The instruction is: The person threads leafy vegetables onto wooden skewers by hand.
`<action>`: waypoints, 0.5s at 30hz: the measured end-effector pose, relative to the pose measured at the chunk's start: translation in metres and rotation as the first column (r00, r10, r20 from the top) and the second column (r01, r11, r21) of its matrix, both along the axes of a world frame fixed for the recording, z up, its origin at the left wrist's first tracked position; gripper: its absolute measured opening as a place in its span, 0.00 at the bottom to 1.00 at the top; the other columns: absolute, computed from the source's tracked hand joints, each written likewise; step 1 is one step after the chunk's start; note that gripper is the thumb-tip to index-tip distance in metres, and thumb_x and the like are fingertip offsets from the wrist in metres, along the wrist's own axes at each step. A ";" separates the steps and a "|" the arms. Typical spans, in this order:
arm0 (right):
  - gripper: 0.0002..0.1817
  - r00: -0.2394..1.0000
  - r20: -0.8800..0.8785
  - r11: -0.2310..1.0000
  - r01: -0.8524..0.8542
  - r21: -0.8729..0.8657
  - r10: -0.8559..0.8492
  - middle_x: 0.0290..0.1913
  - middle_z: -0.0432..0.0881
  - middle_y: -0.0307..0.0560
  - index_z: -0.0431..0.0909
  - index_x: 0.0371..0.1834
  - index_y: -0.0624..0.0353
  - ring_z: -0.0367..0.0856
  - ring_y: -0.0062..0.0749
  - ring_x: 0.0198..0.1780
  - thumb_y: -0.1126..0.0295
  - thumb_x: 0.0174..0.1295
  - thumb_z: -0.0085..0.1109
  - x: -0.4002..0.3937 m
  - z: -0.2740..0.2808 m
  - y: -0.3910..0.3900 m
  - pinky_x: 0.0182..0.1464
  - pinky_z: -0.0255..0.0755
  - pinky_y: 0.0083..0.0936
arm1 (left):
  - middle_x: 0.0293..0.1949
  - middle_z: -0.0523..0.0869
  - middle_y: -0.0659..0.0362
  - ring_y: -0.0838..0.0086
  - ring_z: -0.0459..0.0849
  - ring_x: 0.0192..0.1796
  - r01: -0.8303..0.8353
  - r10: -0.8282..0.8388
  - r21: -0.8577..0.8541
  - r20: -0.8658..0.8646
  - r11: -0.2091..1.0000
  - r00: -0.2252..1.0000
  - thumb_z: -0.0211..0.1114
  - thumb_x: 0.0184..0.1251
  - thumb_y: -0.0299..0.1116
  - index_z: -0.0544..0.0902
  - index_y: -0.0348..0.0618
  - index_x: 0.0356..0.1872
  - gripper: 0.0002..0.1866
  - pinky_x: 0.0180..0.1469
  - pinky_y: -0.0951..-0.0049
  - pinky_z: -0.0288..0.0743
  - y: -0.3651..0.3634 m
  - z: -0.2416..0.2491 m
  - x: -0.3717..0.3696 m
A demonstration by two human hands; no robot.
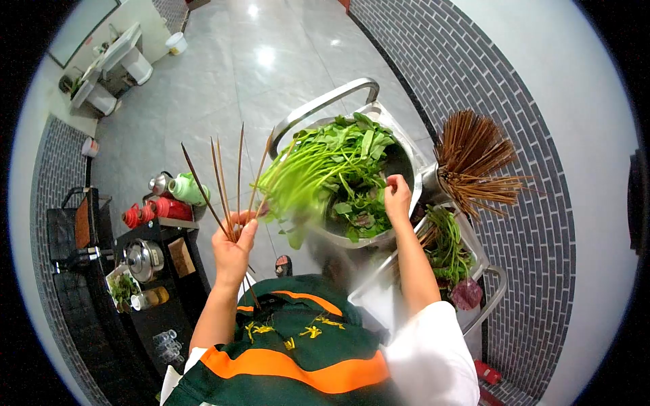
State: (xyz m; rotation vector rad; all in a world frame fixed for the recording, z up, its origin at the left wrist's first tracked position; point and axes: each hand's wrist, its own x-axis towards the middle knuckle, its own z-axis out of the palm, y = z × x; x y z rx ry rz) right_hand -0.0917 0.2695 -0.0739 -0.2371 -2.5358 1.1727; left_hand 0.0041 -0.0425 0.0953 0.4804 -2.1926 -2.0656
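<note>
My left hand (233, 238) is closed around several thin brown skewers (221, 177), which fan out upward from the fingers. Blurred leaves and stems hang just right of its fingertips. A big metal basin (404, 145) in front of me is heaped with leafy greens (345, 159), their long stems pointing left toward the skewers. Over the basin's right side, my right hand (398, 198) has its fingers curled together; what they pinch, if anything, is hidden. I wear a dark green apron (298, 379) with an orange band.
A cart with a metal handle (318, 111) carries the basin. Right of it, a container (433, 183) holds many brown skewers (474, 159); more greens (443, 250) lie below. At left, a black table (186, 301) bears a lidded pot (143, 260) and glasses. Thermoses (188, 189) stand behind.
</note>
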 end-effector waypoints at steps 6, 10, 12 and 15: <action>0.06 0.918 0.293 0.869 -0.361 0.337 0.268 0.32 0.76 0.46 0.74 0.26 0.58 0.72 0.40 0.36 0.76 0.43 0.50 0.036 0.007 -0.010 0.38 0.65 0.32 | 0.22 0.73 0.69 0.90 0.63 0.19 0.007 -0.007 -0.036 -0.002 0.999 1.000 0.59 0.55 0.27 0.75 0.37 0.35 0.07 0.19 0.89 0.54 0.006 -0.001 0.001; 0.13 0.809 0.580 0.710 -0.462 0.531 0.092 0.40 0.75 0.42 0.77 0.33 0.50 0.67 0.39 0.46 0.74 0.41 0.54 0.043 -0.024 -0.012 0.46 0.60 0.34 | 0.23 0.73 0.69 0.90 0.64 0.19 0.053 -0.053 -0.001 0.022 0.999 0.998 0.59 0.55 0.27 0.75 0.37 0.35 0.08 0.19 0.89 0.54 0.008 -0.003 0.005; 0.13 0.823 0.539 0.663 -0.505 0.552 0.178 0.39 0.75 0.43 0.77 0.34 0.50 0.69 0.40 0.44 0.73 0.41 0.54 0.039 -0.034 -0.013 0.45 0.62 0.33 | 0.24 0.74 0.68 0.90 0.64 0.19 0.066 -0.065 -0.014 0.028 0.998 0.997 0.59 0.55 0.27 0.75 0.38 0.36 0.08 0.19 0.89 0.54 0.010 -0.002 0.006; 0.10 0.819 0.510 0.695 -0.528 0.487 0.265 0.33 0.75 0.44 0.77 0.32 0.55 0.72 0.38 0.38 0.73 0.43 0.54 0.025 -0.005 -0.002 0.40 0.66 0.32 | 0.23 0.73 0.69 0.90 0.63 0.19 0.036 -0.036 -0.006 0.009 0.999 0.999 0.59 0.55 0.27 0.75 0.38 0.36 0.08 0.18 0.89 0.54 0.008 -0.003 0.006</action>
